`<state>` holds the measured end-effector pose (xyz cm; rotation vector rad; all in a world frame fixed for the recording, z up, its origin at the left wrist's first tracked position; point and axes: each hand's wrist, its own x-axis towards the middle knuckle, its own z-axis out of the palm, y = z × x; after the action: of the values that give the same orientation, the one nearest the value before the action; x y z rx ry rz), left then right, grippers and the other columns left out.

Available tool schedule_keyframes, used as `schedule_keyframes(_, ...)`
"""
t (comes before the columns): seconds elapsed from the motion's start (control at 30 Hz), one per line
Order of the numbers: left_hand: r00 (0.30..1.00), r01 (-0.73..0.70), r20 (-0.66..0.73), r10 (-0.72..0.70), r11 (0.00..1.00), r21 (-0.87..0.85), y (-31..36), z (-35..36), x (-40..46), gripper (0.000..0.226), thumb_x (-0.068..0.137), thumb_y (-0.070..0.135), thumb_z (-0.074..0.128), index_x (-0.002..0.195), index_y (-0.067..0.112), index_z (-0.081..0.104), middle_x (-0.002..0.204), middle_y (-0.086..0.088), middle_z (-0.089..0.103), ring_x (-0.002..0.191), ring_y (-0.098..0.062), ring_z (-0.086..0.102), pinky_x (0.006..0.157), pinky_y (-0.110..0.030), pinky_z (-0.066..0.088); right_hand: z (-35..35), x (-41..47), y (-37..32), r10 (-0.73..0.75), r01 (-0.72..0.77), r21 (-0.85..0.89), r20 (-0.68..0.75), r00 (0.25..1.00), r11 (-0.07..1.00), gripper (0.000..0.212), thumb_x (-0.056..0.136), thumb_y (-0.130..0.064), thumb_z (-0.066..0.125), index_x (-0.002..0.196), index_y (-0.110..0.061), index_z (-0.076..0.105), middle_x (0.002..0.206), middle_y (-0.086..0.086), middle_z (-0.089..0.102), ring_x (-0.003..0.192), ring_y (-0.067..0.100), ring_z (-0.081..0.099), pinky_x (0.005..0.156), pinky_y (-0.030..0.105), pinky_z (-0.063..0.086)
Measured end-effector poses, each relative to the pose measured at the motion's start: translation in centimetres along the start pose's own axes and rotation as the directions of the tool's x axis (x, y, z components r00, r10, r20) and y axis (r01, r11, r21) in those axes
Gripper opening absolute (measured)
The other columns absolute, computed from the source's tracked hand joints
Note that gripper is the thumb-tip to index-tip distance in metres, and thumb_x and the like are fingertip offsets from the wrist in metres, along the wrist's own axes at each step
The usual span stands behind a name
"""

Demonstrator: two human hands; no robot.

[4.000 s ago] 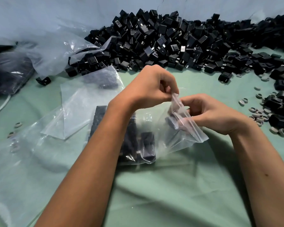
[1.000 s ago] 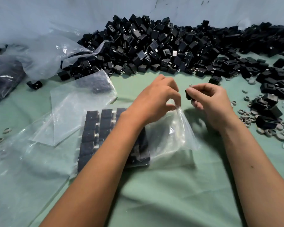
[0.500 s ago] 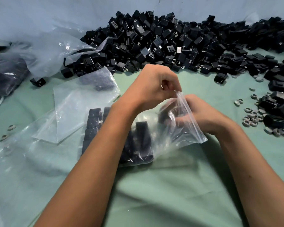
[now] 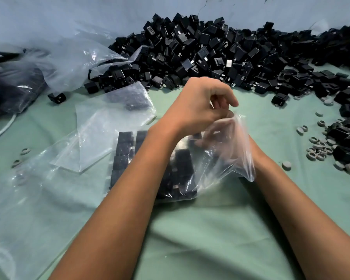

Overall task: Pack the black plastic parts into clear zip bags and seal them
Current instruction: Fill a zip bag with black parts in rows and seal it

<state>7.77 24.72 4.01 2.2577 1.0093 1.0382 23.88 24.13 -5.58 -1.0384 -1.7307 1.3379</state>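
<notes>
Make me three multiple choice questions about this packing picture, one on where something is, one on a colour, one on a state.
1. Where is the big pile of black parts?
A. Far side of the table, against the wall
B. On the floor
C. In a box

2. What colour is the table cloth?
A. Red
B. Pale green
C. Yellow

3. What state is the clear zip bag in?
A. Sealed
B. Folded away empty
C. Open, right hand inside

Key: 1 A, the pile lies along the wall. 2 B, green shows everywhere. 3 C, the left hand holds its mouth open.
</notes>
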Motion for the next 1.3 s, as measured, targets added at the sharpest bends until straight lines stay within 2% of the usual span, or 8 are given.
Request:
schedule_keyframes(0.17,0.977,0.176,-0.136,-0.165,0.982,0.073,-2.6,-3.6,-0.9,0.014,0.084,0.006,0.081,0.094,0.017,0.080,0.081,0.003,0.071,0.073,-0.009,0.065,0.069,-0.022,0.055,0.3,-0.8,-1.5,-0.206,0.212,-0.083,0.071,0.976,0.974,0.031,0.091,-0.037,0.073,0.110,-0.014,0.076,0.107,0.010,0.078,0.097,0.025,0.077,0.080,0.043,0.064)
schedule_keyframes(0.27,0.937,0.336,-0.143,-0.319,0.934,0.119,-4.7,-6.1,-2.1,0.009,0.086,0.014,0.081,0.091,0.022,0.081,0.081,0.006,0.071,0.069,-0.001,0.061,0.067,-0.021,0.051,0.6,0.5,-1.2,-0.158,0.159,-0.045,0.025,0.987,0.986,0.018,0.095,-0.021,0.071,0.108,-0.026,0.082,0.111,0.009,0.076,0.098,0.011,0.075,0.084,0.028,0.061)
schedule_keyframes(0.5,0.801,0.548,0.168,-0.575,0.816,0.182,-7.4,-8.7,-4.7,0.008,0.086,0.016,0.082,0.090,0.022,0.081,0.072,0.008,0.073,0.066,-0.003,0.063,0.065,-0.018,0.049,1.5,1.7,-0.6,-0.501,0.518,-0.193,0.133,0.855,0.833,0.026,0.097,-0.048,0.066,0.119,-0.034,0.071,0.095,0.012,0.079,0.076,0.024,0.078,0.060,0.050,0.063)
schedule_keyframes(0.63,0.748,0.591,0.247,-0.616,0.788,0.172,-8.2,-8.8,-5.1,0.005,0.088,0.015,0.080,0.088,0.019,0.081,0.060,0.014,0.068,0.053,0.005,0.057,0.050,-0.007,0.041,1.8,2.0,-0.5,-0.437,0.451,-0.318,0.118,0.892,0.834,0.023,0.095,-0.042,0.068,0.112,-0.030,0.078,0.092,-0.009,0.079,0.077,0.016,0.076,0.068,0.032,0.063)
schedule_keyframes(0.8,0.756,0.592,0.243,-0.608,0.793,0.145,-8.5,-8.5,-5.2,0.001,0.086,0.015,0.082,0.086,0.015,0.081,0.059,0.013,0.067,0.052,0.005,0.057,0.051,-0.008,0.041,2.3,2.4,-0.6,-0.506,0.524,-0.296,0.140,0.851,0.799,0.038,0.096,-0.031,0.067,0.117,0.000,0.070,0.075,0.015,0.076,0.062,0.030,0.074,0.053,0.050,0.057)
schedule_keyframes(0.93,0.760,0.589,0.228,-0.609,0.793,0.154,-8.6,-8.5,-5.2,0.003,0.086,0.017,0.082,0.085,0.014,0.081,0.058,0.012,0.066,0.052,0.004,0.056,0.050,-0.007,0.040,2.1,2.2,-0.2,-0.356,0.296,-0.455,-0.049,0.933,0.840,0.036,0.087,-0.041,0.067,0.109,-0.014,0.079,0.087,0.001,0.078,0.076,-0.014,0.066,0.074,0.034,0.055)
schedule_keyframes(1.07,0.779,0.563,0.199,-0.594,0.804,0.192,-8.0,-7.6,-4.4,0.006,0.087,0.020,0.081,0.083,0.016,0.079,0.060,0.010,0.067,0.053,-0.002,0.056,0.054,-0.015,0.044,2.6,2.3,-0.7,-0.514,0.505,-0.342,0.073,0.855,0.792,0.037,0.095,-0.038,0.063,0.099,-0.003,0.075,0.062,0.013,0.070,0.046,0.032,0.065,0.039,0.050,0.049)
schedule_keyframes(1.3,0.794,0.530,0.278,-0.541,0.839,0.121,-6.7,-5.8,-3.1,0.010,0.088,0.032,0.080,0.092,0.024,0.079,0.073,0.010,0.073,0.062,-0.003,0.063,0.062,-0.021,0.050,-0.2,0.1,-2.0,-0.082,0.086,-0.147,0.033,0.996,0.985,0.037,0.087,-0.045,0.076,0.107,-0.014,0.077,0.086,0.008,0.078,0.076,0.025,0.076,0.067,0.043,0.062)
